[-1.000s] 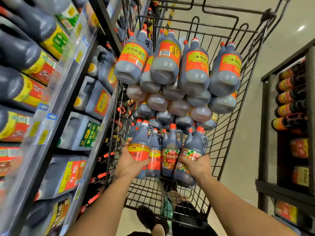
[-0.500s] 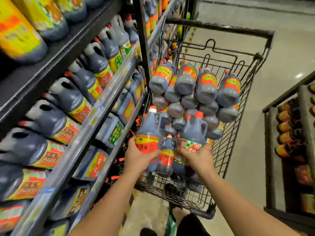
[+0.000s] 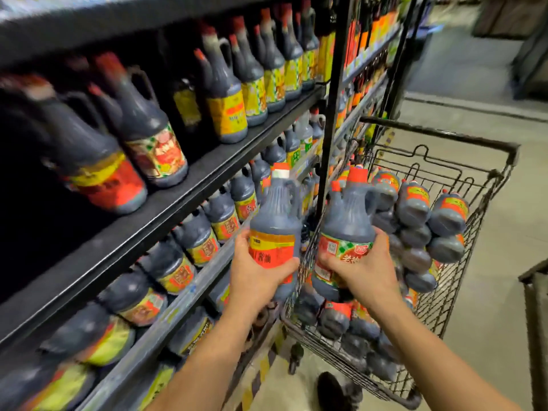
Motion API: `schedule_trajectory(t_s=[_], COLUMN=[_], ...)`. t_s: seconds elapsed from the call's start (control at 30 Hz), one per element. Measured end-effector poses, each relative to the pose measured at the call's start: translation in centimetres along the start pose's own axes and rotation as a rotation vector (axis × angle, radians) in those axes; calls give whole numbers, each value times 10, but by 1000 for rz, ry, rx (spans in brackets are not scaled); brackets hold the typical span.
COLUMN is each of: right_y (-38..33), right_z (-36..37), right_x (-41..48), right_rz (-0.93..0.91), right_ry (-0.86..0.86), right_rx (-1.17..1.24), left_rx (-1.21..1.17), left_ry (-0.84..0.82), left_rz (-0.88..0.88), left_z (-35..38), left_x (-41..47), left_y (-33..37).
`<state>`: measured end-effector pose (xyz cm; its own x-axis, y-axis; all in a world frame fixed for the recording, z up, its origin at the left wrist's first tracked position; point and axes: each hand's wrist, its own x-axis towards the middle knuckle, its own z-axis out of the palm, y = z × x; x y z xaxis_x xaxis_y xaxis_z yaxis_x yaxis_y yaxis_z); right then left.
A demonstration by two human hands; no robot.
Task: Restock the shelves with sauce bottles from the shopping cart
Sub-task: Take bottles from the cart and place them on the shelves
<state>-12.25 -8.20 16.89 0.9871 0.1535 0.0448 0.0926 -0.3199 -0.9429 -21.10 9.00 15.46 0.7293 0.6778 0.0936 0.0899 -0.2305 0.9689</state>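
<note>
Grocery aisle: a dark plastic sauce jug with a red cap, white collar and orange-and-red label [image 3: 274, 221] stands upright in a worker's left hand [image 3: 258, 280], the fingers curled round its lower body. Just beside it, the right hand [image 3: 366, 271] clasps a second dark handled jug with a red cap and green-checked red label [image 3: 347, 223], also upright. Both bottles hang in the air between the black wire shopping cart [image 3: 444, 137], which is heaped with similar jugs lying on their sides [image 3: 413, 206], and the black metal shelf board [image 3: 178, 200] on the left. A black upright post [image 3: 332, 114] rises directly behind the pair. Rows of red-capped jugs [image 3: 225, 93] fill the upper board, set back from its bare front edge; more crowd the tier below [image 3: 195, 241]. Pale concrete floor [image 3: 504, 262] lies open to the cart's right. Motion blurs the near shelves.
</note>
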Motion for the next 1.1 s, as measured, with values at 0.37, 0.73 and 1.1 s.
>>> schedule_trajectory(t_s=[0.37,0.73,1.1], right_y=[-89,-144,-186], right_z=[58,132,184], right_x=[-62,-106,-110], right_rz=[-338,-501,-548], right_ry=[-299,-639,-812], right_rx=[137,230,266], left_rx=[-46,15,72], left_ry=[216,590,824], left_rz=[144,172,161], left_z=[-125,-223,-271], left_x=[-52,-90,-97], left_y=[44,52,56])
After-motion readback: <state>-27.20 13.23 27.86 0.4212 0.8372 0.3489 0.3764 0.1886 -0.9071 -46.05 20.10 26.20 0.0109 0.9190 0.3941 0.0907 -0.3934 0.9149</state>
